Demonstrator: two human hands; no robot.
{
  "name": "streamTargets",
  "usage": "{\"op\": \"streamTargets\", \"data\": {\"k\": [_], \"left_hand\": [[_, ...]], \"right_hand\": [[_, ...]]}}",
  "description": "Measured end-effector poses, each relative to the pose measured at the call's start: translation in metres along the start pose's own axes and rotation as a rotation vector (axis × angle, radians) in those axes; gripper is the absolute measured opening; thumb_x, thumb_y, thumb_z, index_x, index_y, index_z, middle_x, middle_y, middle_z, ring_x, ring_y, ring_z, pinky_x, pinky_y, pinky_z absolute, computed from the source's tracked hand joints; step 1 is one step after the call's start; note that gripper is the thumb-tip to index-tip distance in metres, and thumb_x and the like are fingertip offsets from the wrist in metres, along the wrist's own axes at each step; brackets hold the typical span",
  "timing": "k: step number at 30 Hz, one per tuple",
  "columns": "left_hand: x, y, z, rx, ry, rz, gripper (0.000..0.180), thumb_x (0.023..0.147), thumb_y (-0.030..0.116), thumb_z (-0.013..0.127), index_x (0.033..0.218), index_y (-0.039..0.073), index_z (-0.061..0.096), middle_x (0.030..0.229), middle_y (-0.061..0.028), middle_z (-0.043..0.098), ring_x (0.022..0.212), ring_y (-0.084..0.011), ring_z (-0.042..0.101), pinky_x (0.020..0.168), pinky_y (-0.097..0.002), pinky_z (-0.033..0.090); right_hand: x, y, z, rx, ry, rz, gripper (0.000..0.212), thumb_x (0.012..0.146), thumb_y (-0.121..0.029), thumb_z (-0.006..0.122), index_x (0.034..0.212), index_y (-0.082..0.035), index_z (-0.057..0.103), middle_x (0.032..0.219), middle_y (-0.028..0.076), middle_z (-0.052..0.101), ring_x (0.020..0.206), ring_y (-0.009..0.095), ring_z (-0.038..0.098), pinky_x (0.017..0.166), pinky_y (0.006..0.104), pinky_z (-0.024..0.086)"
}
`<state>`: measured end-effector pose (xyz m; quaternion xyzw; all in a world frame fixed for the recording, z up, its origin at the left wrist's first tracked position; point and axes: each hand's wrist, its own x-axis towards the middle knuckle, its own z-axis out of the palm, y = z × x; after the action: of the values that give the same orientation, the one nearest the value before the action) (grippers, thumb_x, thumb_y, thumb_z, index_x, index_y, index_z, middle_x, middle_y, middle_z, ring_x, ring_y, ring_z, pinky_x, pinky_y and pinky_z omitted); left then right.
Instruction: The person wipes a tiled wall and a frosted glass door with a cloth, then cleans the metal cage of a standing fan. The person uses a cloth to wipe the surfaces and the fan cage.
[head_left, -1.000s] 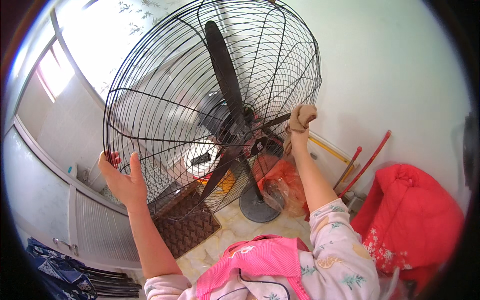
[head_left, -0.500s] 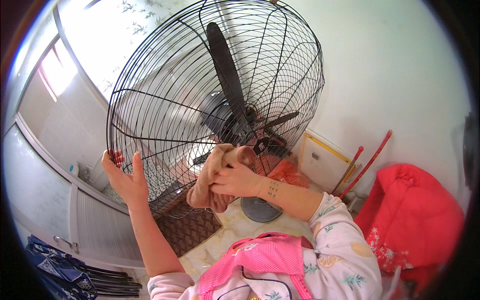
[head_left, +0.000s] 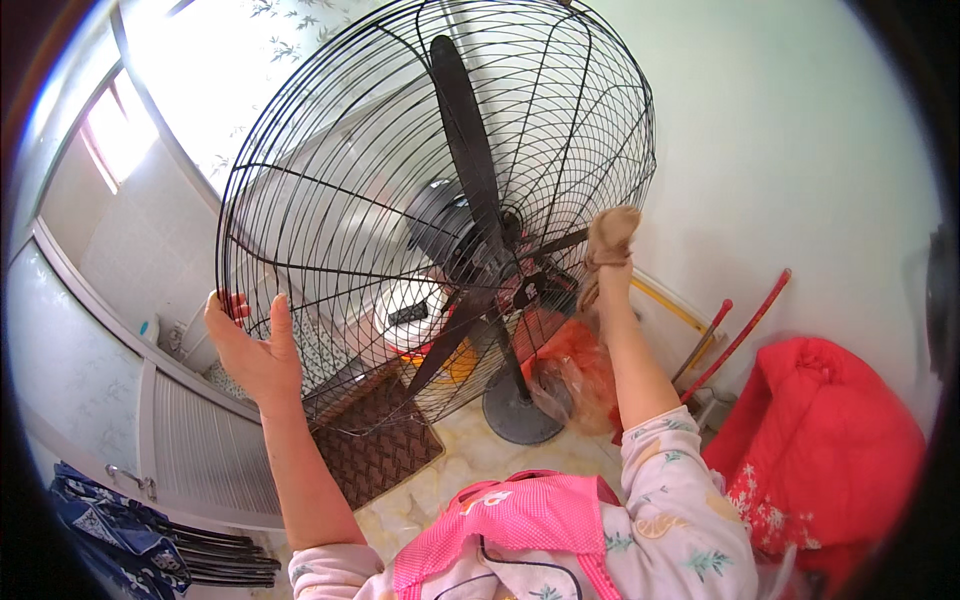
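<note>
A large black pedestal fan with a round wire guard [head_left: 530,290] fills the middle of the view, its dark blades [head_left: 464,125] showing through the wires. At the guard's left rim is my left hand [head_left: 260,358], fingers hooked around the edge and thumb raised inside. My right arm reaches out to the guard's right side. There my right hand [head_left: 617,280] holds a brown cloth [head_left: 612,232] against or close to the wires; the cloth covers most of its fingers. The fan's round base [head_left: 520,408] stands on the pale floor.
An orange plastic bag [head_left: 572,365] lies beside the fan's base. Red-handled sticks [head_left: 745,330] lean at the right wall, near a red padded cover [head_left: 815,440]. A brown mat [head_left: 385,455] lies below the guard. Dark blue fabric [head_left: 115,535] is at lower left.
My right hand has moved with the cloth from the guard's front centre outward to its right side, uncovering the lower blade and base. My left hand stays on the rim.
</note>
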<state>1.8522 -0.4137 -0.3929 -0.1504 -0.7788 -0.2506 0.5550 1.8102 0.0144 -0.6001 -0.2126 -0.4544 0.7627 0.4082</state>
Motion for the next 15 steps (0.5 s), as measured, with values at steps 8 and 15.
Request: {"op": "streamTargets", "data": {"k": [8,15], "left_hand": [[-0.004,0.003,-0.001,-0.014,-0.001,-0.022,0.069,0.083,0.038,0.072,0.129,-0.004,0.042,0.108,-0.0147,0.056,0.096,-0.0254,0.054,0.086,-0.0382,0.044],[-0.005,-0.006,-0.003,-0.035,0.002,-0.054,0.070,0.081,0.038,0.073,0.128,-0.004,0.043,0.106,-0.0137,0.056,0.095,-0.0258,0.053,0.086,-0.0385,0.044]], "right_hand": [[-0.050,-0.096,0.071,-0.327,-0.353,-0.829,0.058,0.074,0.000,0.055,0.130,0.001,0.038,0.113,0.013,0.055,0.097,0.024,0.060,0.081,0.0336,0.052],[-0.154,-0.100,0.123,-0.556,-0.723,-1.832,0.028,0.072,-0.027,0.064,0.100,-0.026,0.065,0.096,0.003,0.057,0.098,0.022,0.055,0.083,0.0494,0.037]]}}
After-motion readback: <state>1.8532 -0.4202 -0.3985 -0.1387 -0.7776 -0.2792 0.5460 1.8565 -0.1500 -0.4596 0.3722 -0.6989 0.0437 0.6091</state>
